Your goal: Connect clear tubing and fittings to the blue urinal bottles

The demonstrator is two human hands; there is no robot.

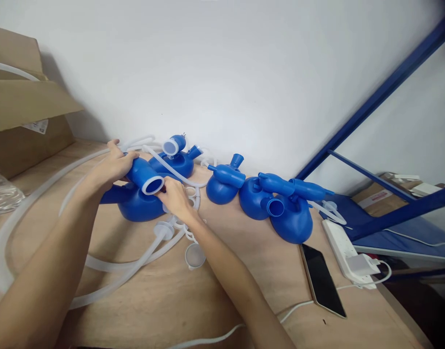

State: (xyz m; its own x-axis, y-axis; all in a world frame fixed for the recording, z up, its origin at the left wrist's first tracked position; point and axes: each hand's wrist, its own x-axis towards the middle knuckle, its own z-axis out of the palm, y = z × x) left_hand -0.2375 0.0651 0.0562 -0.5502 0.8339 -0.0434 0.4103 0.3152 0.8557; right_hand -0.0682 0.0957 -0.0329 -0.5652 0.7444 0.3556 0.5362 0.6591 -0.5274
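My left hand (118, 166) is wrapped round the back end of a blue tubular plastic piece (139, 173), whose wide mouth faces me. A white ring (144, 188) lines that mouth. The fingers of my right hand (174, 196) are closed at the right side of the ring, their tips partly hidden. Directly beneath the piece sits a blue plastic bottle (142, 207) like a portable urinal, its neck pointing left. Beside my right wrist lie a clear tube with a white disc cap (163, 230), several white rings, and a round translucent cap (195, 255).
Another blue bottle (184, 167) with a white-ringed piece stands behind. To the right are several blue bottles (222, 191) with tubular pieces on top. A phone (323, 281), a power strip (341, 247) and a blue metal frame (375, 92) are at the right; a cardboard box (33, 145) stands left.
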